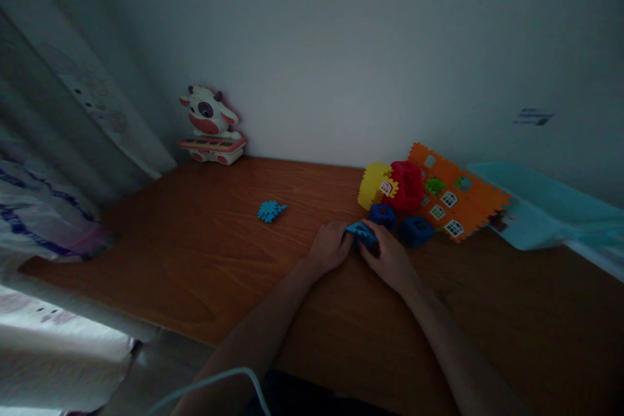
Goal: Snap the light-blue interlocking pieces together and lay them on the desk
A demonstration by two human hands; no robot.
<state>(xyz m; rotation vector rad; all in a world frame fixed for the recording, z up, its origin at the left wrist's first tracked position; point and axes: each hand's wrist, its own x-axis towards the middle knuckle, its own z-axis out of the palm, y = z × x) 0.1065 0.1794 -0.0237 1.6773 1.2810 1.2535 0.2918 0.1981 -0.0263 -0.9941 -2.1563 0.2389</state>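
Between my two hands is a blue toothed building piece, close to the tabletop. My left hand grips its left edge with fingers closed. On the other side, my right hand curls its thumb and fingers around the piece. Just beyond my hands sit two dark blue blocks, a smaller block and a larger block. Behind them a yellow toothed piece stands beside a red rounded piece. A light blue toothed piece lies apart on the left.
An orange panel with small windows leans at the back right, against a light blue bin. A cow toy with a keyboard stands at the back left of the wooden table. A plastic bag and curtain are at left.
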